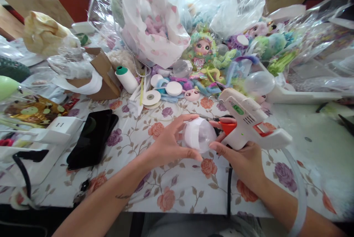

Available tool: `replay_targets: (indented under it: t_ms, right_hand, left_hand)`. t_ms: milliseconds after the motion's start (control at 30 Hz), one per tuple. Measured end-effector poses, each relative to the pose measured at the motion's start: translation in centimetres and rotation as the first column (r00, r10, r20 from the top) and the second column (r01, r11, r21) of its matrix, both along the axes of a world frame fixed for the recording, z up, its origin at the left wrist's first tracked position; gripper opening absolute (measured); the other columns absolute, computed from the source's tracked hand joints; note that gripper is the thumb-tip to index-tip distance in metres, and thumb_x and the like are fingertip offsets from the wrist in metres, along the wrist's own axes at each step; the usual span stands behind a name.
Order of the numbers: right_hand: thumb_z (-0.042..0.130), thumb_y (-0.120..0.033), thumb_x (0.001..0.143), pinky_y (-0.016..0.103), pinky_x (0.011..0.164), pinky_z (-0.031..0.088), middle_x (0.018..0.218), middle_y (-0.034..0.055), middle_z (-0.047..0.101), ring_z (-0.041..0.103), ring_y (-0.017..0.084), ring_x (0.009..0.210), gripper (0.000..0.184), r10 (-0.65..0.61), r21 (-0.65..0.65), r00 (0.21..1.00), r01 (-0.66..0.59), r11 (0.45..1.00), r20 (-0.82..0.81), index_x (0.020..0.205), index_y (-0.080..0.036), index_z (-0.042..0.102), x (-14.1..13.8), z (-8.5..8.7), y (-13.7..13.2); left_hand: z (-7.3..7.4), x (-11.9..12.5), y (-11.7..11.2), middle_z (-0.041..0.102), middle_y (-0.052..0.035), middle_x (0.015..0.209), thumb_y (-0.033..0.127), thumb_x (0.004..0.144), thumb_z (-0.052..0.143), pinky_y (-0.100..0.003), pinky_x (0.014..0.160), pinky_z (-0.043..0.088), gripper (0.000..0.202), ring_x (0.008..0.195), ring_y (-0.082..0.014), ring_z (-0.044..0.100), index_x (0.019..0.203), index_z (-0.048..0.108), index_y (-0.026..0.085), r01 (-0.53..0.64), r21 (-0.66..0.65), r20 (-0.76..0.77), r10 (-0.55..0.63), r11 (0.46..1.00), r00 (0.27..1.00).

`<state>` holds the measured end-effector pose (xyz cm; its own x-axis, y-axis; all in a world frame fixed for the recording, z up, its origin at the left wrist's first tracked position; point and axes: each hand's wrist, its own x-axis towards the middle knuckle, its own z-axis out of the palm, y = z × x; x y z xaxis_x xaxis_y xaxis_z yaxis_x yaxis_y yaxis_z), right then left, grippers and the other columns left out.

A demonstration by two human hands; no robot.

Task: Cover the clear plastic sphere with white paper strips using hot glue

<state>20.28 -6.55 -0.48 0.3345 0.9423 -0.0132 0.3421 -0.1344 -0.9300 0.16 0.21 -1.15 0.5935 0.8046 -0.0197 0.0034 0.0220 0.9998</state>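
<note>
My left hand (166, 143) curls its thumb and fingers around a clear plastic ball (207, 135), which has a white band around part of it. On the ball's other side, my right hand (246, 161) grips a white hot glue gun (242, 128) with an orange trigger. The gun's nozzle points up and away to the left. A long translucent glue stick (301, 189) bends down from its back end. The right thumb and fingertips also touch or nearly touch the ball. Scissors (204, 118), partly hidden, seem to lie behind it.
A floral cloth (166, 196) covers the table. Black phones (90, 139) and a white power strip (52, 145) lie at left. Behind are a cardboard box (106, 76), thread cone (127, 79), ribbon spool (150, 98), doll (202, 51), clear ball (259, 82) and plastic bags (155, 19).
</note>
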Motion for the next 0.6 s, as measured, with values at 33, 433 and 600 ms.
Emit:
replay_targets:
  t_ms: [33, 433, 600]
  right_hand:
    - [0.083, -0.045, 0.069, 0.040, 0.070, 0.054, 0.073, 0.0003, 0.072, 0.066, 0.024, 0.071, 0.026, 0.004, -0.005, 1.000, -0.004, 1.000, -0.009, 0.070, -0.026, 0.066, -0.01, 0.02, 0.04]
    - [0.084, -0.049, 0.065, 0.041, 0.065, 0.052, 0.066, -0.0007, 0.070, 0.064, 0.024, 0.065, 0.028, -0.033, -0.045, 0.997, 0.030, 0.999, -0.066, 0.069, -0.026, 0.068, 0.03, -0.24, 0.33]
    - [0.082, -0.051, 0.068, 0.041, 0.068, 0.049, 0.069, -0.0007, 0.069, 0.064, 0.024, 0.068, 0.029, -0.005, -0.053, 0.999, 0.003, 0.999, -0.049, 0.077, -0.026, 0.070, 0.09, -0.21, 0.34]
  left_hand:
    - [-0.12, 0.08, 0.05, 0.053, -0.0081, 0.143, 0.029, 0.055, 0.095, -0.047, 0.103, 0.047, 0.090, 0.132, -0.0358, 0.050, 0.134, 0.052, 0.033, -0.009, -0.011, -0.014, 0.009, 1.000, 1.000]
    - [0.65, -0.01, 0.27, 0.051, -0.0093, 0.149, 0.031, 0.076, 0.082, -0.042, 0.102, 0.051, 0.079, 0.131, -0.0317, 0.054, 0.146, 0.045, 0.031, 0.098, -0.127, 0.042, -0.093, 0.987, 0.995]
    - [0.58, -0.09, 0.12, 0.065, -0.0079, 0.133, 0.033, 0.074, 0.084, -0.041, 0.091, 0.055, 0.075, 0.118, -0.0323, 0.063, 0.141, 0.052, 0.032, 0.020, -0.129, -0.018, -0.022, 0.991, 1.000]
